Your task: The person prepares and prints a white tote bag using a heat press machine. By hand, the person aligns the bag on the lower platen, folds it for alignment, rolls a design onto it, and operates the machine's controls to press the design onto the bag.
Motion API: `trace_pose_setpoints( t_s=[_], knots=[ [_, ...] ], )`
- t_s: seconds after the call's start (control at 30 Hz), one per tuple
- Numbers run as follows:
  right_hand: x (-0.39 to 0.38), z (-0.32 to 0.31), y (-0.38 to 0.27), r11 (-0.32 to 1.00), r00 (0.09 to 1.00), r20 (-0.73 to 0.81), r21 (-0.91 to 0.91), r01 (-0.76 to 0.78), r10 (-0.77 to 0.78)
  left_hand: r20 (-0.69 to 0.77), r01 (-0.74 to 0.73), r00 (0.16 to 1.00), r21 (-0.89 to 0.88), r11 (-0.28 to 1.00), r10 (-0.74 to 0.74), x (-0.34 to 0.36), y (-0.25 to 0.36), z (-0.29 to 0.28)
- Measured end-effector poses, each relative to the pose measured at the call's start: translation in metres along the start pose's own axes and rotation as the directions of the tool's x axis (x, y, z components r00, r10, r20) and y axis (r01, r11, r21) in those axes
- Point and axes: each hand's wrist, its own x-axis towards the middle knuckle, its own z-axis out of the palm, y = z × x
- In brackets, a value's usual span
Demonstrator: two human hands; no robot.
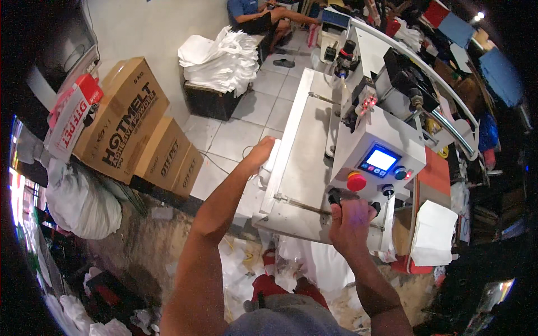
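Observation:
A white press machine with a long flat bed stands in front of me, to the right of centre. My right hand is closed around a black handle below the control box. That box carries a lit blue-white screen, a large red push button and black knobs. At the bed's left edge my left hand is closed against a white part. Its fingers are partly hidden, so what they hold cannot be made out.
To the left stand brown cartons and a full white sack. A stack of white cloth lies on a black box by the wall. Another person sits at the back. White sheets lie right of the machine.

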Motion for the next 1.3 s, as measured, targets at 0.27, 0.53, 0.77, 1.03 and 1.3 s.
trace_pose_setpoints(
  t_s=[0.27, 0.53, 0.77, 1.03, 1.3],
  knots=[
    [0.002, -0.001, -0.003, 1.000, 1.000, -0.013, 0.024, 0.014, -0.014, -0.025, 0.196, 0.979, -0.196, 0.961, -0.204, -0.005, -0.001, 0.000],
    [0.000, -0.009, -0.004, 0.999, 0.997, 0.062, 0.008, -0.038, 0.037, -0.039, 0.046, 0.998, -0.200, 0.979, -0.055, 0.016, -0.029, -0.018],
    [-0.038, -0.033, 0.001, 0.943, 0.996, -0.083, 0.332, 0.007, 0.022, -0.300, -0.125, 0.952, -0.197, 0.972, 0.062, -0.028, -0.106, -0.137],
    [-0.263, -0.071, 0.143, 0.798, 0.796, -0.104, 0.182, -0.574, 0.596, -0.582, 0.426, 0.768, 0.153, 0.892, -0.267, -0.203, -0.300, -0.165],
    [-0.460, -0.142, 0.372, 0.341, 0.220, -0.440, 0.217, -0.915, 0.871, 0.186, -0.087, 0.782, 0.978, 0.192, -0.595, -0.313, -0.350, 0.086]
  ],
)
